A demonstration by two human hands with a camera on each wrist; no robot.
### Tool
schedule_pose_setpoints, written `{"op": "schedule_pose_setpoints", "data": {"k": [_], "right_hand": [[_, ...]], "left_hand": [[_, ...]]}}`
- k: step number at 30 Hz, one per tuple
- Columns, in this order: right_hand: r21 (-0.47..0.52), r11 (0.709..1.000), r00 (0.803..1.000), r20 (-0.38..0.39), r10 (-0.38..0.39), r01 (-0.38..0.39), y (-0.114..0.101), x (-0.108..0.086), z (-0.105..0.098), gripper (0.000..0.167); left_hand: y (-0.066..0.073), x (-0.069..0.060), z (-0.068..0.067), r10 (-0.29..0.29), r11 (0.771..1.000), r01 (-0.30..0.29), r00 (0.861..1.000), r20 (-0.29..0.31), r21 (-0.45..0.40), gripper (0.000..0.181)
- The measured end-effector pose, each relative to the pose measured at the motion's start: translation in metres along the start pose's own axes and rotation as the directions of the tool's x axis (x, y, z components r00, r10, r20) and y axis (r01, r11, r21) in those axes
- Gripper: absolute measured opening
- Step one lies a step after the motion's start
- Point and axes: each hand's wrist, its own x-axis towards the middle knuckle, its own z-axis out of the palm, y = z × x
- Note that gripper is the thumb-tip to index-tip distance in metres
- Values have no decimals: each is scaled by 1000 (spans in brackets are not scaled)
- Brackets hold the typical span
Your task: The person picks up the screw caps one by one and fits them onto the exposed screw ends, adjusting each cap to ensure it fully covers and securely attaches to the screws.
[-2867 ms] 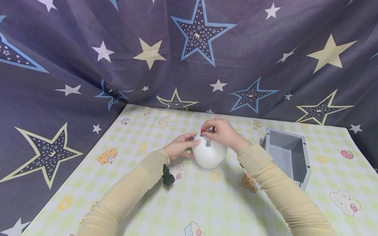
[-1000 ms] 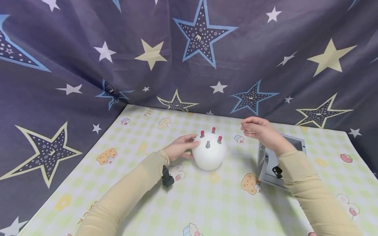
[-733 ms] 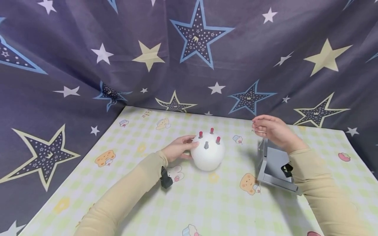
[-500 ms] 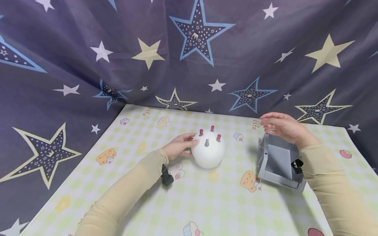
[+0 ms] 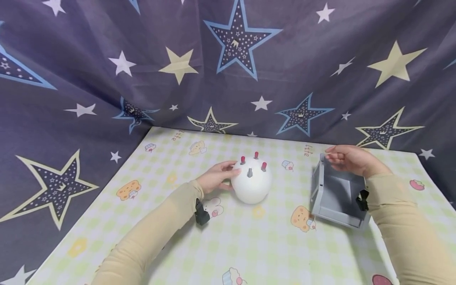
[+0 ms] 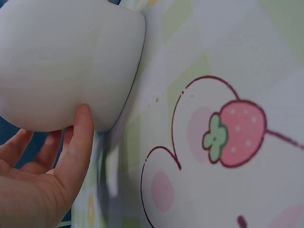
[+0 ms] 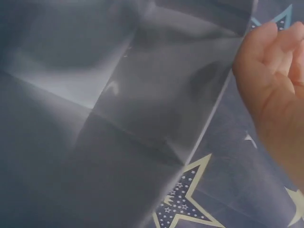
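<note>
A white rounded ball-like object [image 5: 251, 186] stands on the table, flat-based in the left wrist view. Three red-tipped pegs [image 5: 264, 166] and one bare grey peg [image 5: 249, 173] stick up from its top. My left hand [image 5: 217, 177] holds its left side, the thumb on the near face and the fingers behind, partly hidden. To the right, my right hand [image 5: 352, 159] hangs over the far end of a grey bin [image 5: 342, 215], fingers loosely bent. Nothing shows in that hand. In the right wrist view, the hand [image 7: 275, 90] is beside the bin's rim [image 7: 216, 107].
A green-checked cloth with cartoon prints [image 5: 270, 245] covers the table. Behind it and at the left hangs a dark curtain with stars [image 5: 171, 95]. The bin's raised left wall [image 5: 318, 182] faces the white object.
My right hand has left the red-tipped peg it pinched on the white object and moved right, then lowered slightly over the bin. My left hand has stayed on the white object.
</note>
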Motion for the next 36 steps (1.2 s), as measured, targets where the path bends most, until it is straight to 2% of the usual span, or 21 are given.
{"op": "schedule_pose_setpoints", "data": {"k": [4,8,13,19,22,26,27,30,32,36], "right_hand": [[-7,999,999,-34,33,-33,1,5,0,34],[-85,993,996,-33,81,-83,9,9,-2,31],[-251,954,986,-10,165,-162,18,11,-2,22],[-359,911,976,-12,216,-205,21,14,4,20],[-423,876,968,-11,250,-232,23,15,8,18],[-522,810,955,-35,295,-269,27,16,14,8],[-544,791,951,-42,307,-279,28,15,16,12],[-601,735,934,-60,351,-314,30,14,23,35],[-623,705,921,-66,385,-339,32,14,27,44],[-661,655,897,-65,436,-366,36,13,32,31]], "left_hand": [[1,-3,-1,31,999,-31,999,7,10,67],[1,-5,-1,39,999,-39,999,19,13,69],[0,-2,-1,6,1000,-6,1000,1,5,62],[1,-2,1,-4,1000,4,1000,-7,-3,60],[2,-1,1,-7,1000,7,1000,-6,-6,60],[1,-1,1,-5,1000,5,1000,-1,-6,61],[1,-1,1,-3,1000,3,1000,0,-6,61],[1,-2,2,-3,1000,3,1000,2,-7,61],[2,-2,2,-6,1000,6,1000,0,-8,61],[2,-2,2,-10,1000,10,1000,-1,-4,61]]}}
